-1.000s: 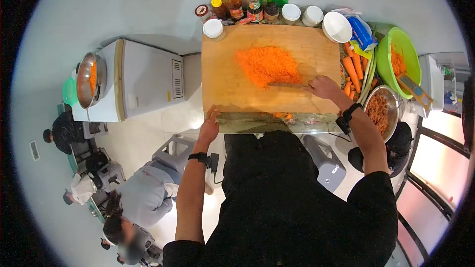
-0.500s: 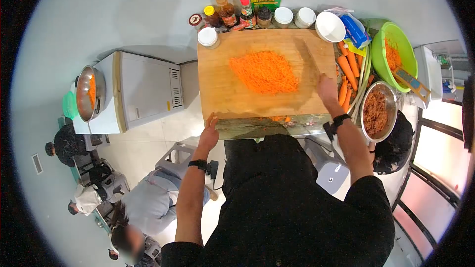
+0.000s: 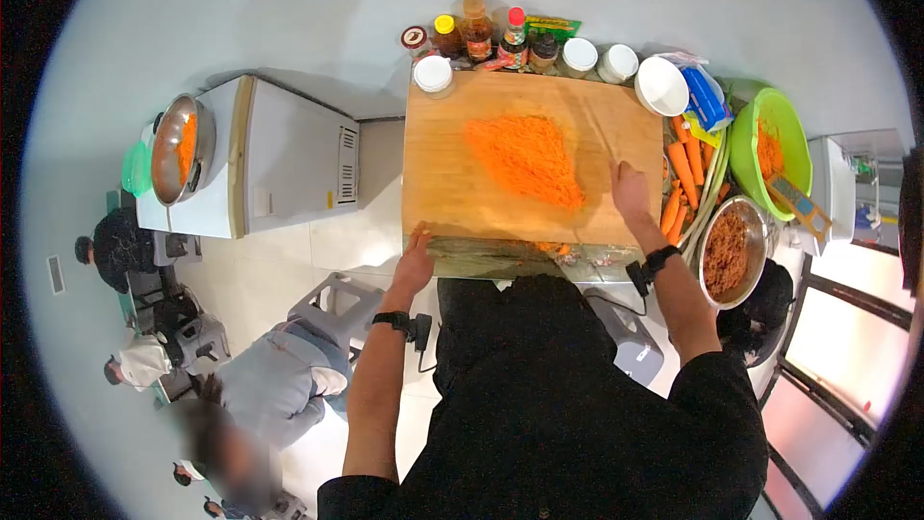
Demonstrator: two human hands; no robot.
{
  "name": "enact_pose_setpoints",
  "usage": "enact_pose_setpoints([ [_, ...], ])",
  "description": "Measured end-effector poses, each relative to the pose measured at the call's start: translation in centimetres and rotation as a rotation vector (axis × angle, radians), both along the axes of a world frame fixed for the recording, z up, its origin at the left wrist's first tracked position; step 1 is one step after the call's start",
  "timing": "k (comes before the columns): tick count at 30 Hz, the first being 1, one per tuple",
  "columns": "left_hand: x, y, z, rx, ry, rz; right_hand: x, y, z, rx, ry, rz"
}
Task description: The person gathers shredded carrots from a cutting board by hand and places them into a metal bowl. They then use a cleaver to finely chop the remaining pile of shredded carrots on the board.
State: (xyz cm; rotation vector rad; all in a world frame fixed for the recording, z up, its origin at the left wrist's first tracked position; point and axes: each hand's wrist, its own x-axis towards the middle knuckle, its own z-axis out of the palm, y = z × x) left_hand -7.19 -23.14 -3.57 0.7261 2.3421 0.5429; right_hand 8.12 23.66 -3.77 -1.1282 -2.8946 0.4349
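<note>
Finely cut carrot [image 3: 527,159] lies in a loose pile on the wooden cutting board [image 3: 433,173]. My right hand [image 3: 630,195] is closed round the handle of a knife [image 3: 599,133], over the right part of the board. The blade shows nearly edge-on, points away from me and stands apart from the pile, to its right. At the board's front left corner, my left hand [image 3: 414,265] rests with its fingers stretched out on the edge, holding nothing.
Bottles [image 3: 476,31] and white-lidded jars [image 3: 579,56] line the board's back. At right are a white bowl [image 3: 662,87], whole carrots [image 3: 685,169], a green basin [image 3: 770,154] and a steel bowl of minced food [image 3: 728,252]. People sit at lower left; another is at right.
The view has shifted, so the board appears farther right and lower. The carrot pile looks narrower and reaches closer to the board's front. My right hand and the knife sit slightly farther left over the board.
</note>
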Motion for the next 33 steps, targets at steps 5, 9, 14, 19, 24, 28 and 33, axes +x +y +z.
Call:
enact_pose_setpoints([
  [5, 0.3, -0.3, -1.3, -0.028, 0.088, -0.023, -3.8, 3.4, -3.1, 0.111, -0.047, -0.019],
  [9, 0.6, 0.3, -0.3, -0.074, -0.063, 0.071, -6.2, -1.0, -3.3, -0.037, -0.039, -0.023],
  [14, 0.6, 0.4, 0.0, -0.087, -0.067, 0.077, -6.4, -4.5, 0.3, -0.19, -0.227, 0.245],
  [19, 0.4, 0.6, 0.8, -0.117, -0.111, 0.098, -6.1, -1.1, 1.6, -0.029, 0.068, 0.452],
  [24, 0.6, 0.9, 1.4, -0.107, -0.027, 0.072, -8.8, 3.2, 0.1, 0.018, -0.065, 0.17],
  [28, 0.7, 0.9, 0.9, -0.204, 0.015, 0.022, -9.4, 1.4, -1.0, 0.078, -0.09, 0.263],
  [33, 1.0, 0.8, 1.1, -0.194, 0.024, 0.018, -8.8, -0.3, -0.9, -0.136, -0.326, 0.505],
])
